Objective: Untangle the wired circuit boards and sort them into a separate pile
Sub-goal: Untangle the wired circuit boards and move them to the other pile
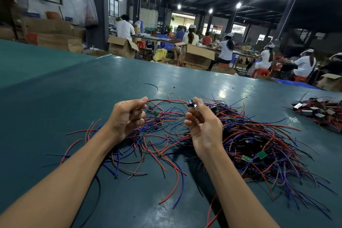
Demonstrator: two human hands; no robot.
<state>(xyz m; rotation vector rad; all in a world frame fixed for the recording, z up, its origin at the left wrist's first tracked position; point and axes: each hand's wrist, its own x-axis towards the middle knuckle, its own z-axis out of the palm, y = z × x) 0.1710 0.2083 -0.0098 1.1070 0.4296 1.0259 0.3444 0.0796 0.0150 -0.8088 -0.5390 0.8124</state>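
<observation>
Teal tabletop (55, 89) spreads left of tangle (249, 144); left grip (125, 116) pinches wire (166, 100), right grip (203, 126) clamps circuit board (191, 103).

A glossy teal-green counter (55, 98) carries a sprawling tangle of red, blue and black wires (249, 140) with small green circuit boards (261, 154) among them. Well apart, at far right, lies a smaller pile of wired boards (318, 111). One loose blue wire (151, 85) lies beyond the tangle.

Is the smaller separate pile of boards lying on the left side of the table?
No: the smaller pile lies at the far right of the table, past the right hand and the big tangle.
</observation>
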